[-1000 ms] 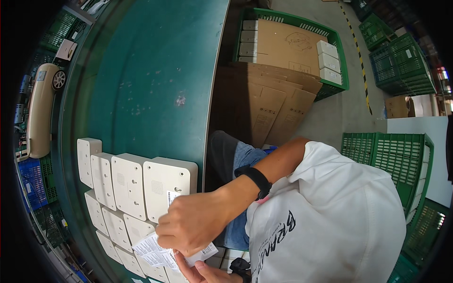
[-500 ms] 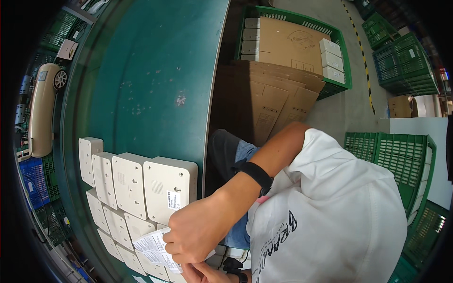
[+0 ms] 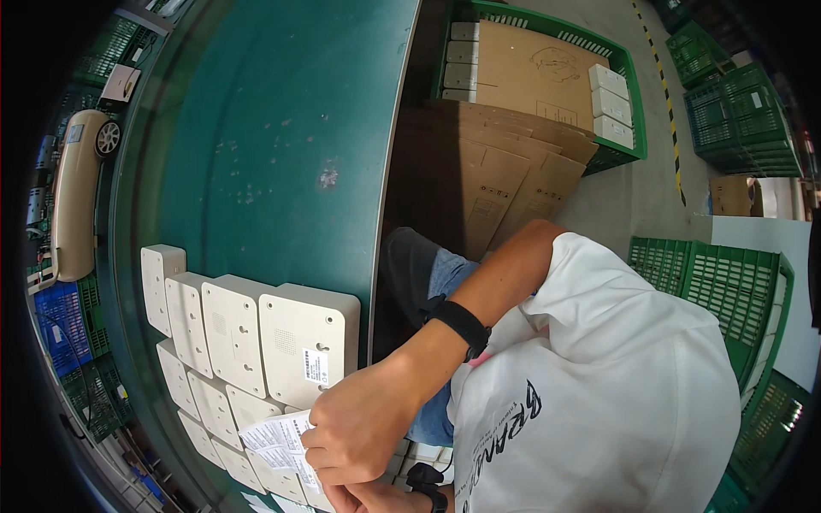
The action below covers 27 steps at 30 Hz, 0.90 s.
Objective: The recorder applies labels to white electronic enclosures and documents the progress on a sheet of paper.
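My right hand (image 3: 357, 426), a black band around its wrist, is closed on a white printed label sheet (image 3: 282, 443). Below it, at the picture's lower edge, my left hand (image 3: 380, 498) has its fingers drawn together against the sheet's near edge; the right hand partly covers them. The sheet lies over several cream plastic housings (image 3: 233, 333) set out in rows, with screw holes and speaker-like grilles. On the largest housing (image 3: 291, 342), just beyond my right hand, a small white label (image 3: 315, 366) is stuck near its lower right.
The housings stand on a green worktable (image 3: 282, 111). Flattened cardboard boxes (image 3: 487, 171) lean beside it, in front of a green crate (image 3: 637, 111) with cardboard and white boxes. More green crates (image 3: 718, 291) stand at the right. A beige cylindrical tank (image 3: 77, 197) is at the far left.
Both hands stay close together on the sheet and have shifted only slightly. A white bit of paper showing past my right hand before is out of sight now. The housings have not moved.
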Each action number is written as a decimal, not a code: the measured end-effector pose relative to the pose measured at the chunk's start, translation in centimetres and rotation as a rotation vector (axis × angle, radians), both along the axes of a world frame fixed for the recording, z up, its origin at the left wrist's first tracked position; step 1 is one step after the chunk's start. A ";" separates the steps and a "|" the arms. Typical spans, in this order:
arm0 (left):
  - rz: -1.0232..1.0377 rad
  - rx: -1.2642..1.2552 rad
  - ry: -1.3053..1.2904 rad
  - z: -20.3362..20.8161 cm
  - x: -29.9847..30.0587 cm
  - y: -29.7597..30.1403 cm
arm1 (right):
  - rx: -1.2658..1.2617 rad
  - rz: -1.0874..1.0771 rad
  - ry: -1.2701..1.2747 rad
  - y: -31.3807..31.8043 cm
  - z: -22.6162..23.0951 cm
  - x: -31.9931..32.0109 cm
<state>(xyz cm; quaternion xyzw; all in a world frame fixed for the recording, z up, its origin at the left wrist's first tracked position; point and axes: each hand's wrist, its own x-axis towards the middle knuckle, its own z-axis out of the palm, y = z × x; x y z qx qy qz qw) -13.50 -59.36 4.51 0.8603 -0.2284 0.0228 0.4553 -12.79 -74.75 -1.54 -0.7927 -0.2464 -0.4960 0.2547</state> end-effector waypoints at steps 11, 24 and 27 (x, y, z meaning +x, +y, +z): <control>0.311 -0.210 0.211 -1.2 1.1 1.9 | 0.484 0.440 0.299 -2.2 0.8 -2.5; 0.178 -0.137 0.108 -2.8 2.6 3.8 | 1.570 -0.182 1.210 -11.9 -13.6 -16.5; 0.151 -0.161 0.140 -2.3 2.7 3.9 | 1.630 -0.677 1.226 -12.7 -21.1 -18.6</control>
